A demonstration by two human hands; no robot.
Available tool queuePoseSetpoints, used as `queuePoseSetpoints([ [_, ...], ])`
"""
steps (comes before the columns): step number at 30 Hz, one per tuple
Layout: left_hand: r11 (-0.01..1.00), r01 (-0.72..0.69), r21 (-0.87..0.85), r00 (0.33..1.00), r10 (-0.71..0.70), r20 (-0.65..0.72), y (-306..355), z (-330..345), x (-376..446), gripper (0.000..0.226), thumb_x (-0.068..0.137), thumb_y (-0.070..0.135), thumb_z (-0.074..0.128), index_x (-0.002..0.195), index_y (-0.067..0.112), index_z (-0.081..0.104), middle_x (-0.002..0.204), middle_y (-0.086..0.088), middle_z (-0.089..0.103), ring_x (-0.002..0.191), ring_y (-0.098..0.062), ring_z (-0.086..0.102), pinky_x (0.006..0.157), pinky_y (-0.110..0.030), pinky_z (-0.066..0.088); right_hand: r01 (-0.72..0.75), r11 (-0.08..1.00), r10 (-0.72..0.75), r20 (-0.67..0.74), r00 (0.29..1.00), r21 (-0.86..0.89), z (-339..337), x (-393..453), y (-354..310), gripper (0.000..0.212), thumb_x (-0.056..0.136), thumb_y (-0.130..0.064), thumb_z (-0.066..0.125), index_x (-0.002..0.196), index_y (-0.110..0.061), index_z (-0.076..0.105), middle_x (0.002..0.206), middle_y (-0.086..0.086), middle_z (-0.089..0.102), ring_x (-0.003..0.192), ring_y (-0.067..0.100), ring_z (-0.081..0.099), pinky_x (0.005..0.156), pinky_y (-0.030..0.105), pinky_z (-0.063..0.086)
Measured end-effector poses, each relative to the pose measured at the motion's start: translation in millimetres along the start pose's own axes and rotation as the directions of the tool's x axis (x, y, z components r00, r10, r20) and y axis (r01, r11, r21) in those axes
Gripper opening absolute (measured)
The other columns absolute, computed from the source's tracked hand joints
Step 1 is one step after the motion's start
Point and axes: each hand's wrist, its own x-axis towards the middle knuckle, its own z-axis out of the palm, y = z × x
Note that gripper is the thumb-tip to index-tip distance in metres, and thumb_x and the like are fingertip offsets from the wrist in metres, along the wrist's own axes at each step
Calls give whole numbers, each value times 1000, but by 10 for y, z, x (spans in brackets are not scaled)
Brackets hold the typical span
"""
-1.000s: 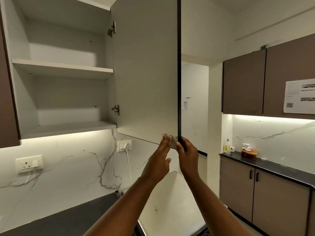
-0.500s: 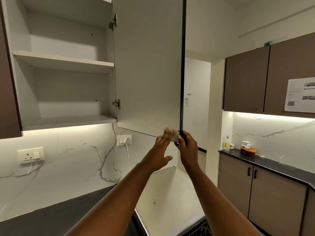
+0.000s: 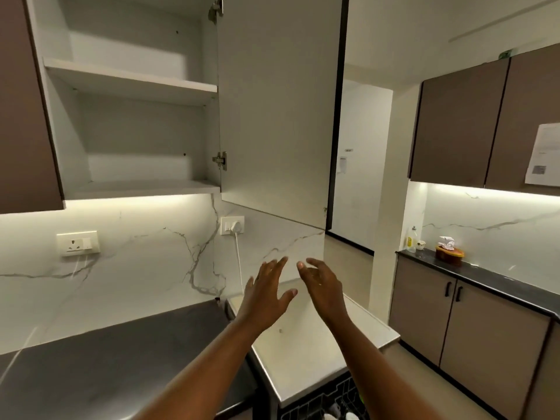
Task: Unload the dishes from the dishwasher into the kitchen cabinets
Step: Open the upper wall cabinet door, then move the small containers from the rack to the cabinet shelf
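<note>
Swinging outward, cabinet door (image 3: 278, 110) stands vertical, hands below.

Both hands (left hand (image 3: 266, 294), right hand (image 3: 322, 283)) hover below cabinet door (image 3: 278, 107).

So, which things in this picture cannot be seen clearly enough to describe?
- Dishwasher rack, head view: cut off by the bottom edge and partly behind the right arm; the pale dishes in it cannot be identified.
- Paper on the far cabinet: cut off by the right edge, print too small to read.
- Both hands, left and right: slightly motion-blurred.
- Bottle on the far counter: label too small.
</note>
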Motion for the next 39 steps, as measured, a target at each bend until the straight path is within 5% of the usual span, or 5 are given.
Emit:
queuePoseSetpoints([
  [8, 969, 191, -156, 975, -168, 147, -424, 404, -794, 77, 88, 51, 63, 152, 32, 25, 155, 5, 30, 145, -16, 29, 116, -51, 27, -126, 952, 205, 276, 939, -279, 178, -765, 595, 54, 88, -61, 61, 131, -29, 58, 127, -2, 63, 112, 12, 59, 91, 26, 46],
  [17, 973, 223, -62, 900, -180, 397, -1085, 823, -1927, 84, 83, 53, 67, 152, 32, 25, 153, 4, 35, 140, -16, 38, 113, -48, 35, -240, 797, 432, 245, 868, -554, 368, -1847, 1312, 57, 89, -48, 68, 138, -25, 53, 133, 3, 62, 120, 20, 59, 96, 36, 50],
  [22, 953, 303, 13, 754, -248, 609, -1322, 1145, -2712, 81, 87, 53, 63, 153, 30, 23, 153, 4, 35, 140, -16, 37, 113, -43, 35, -331, 692, 576, 214, 789, -642, 235, -2615, 1643, 59, 90, -43, 69, 141, -21, 50, 140, 6, 56, 128, 24, 53, 103, 37, 45],
  [26, 957, 290, 8, 664, -207, 719, -1295, 1357, -2890, 81, 86, 54, 63, 153, 27, 26, 153, 1, 36, 139, -18, 38, 112, -47, 36, -397, 627, 643, 158, 749, -670, -192, -2924, 1786, 62, 89, -41, 68, 144, -20, 47, 143, 7, 54, 128, 24, 53, 104, 38, 45],
  [39, 966, 260, -17, 661, -165, 732, -14, 2354, -2464, 73, 89, 46, 66, 150, 23, 33, 145, -7, 42, 131, -23, 45, 107, -39, 40, -197, 477, 651, 193, 734, -856, -1765, -3171, 2286, 60, 89, -35, 68, 143, -25, 46, 139, 6, 54, 125, 25, 52, 97, 37, 49],
])
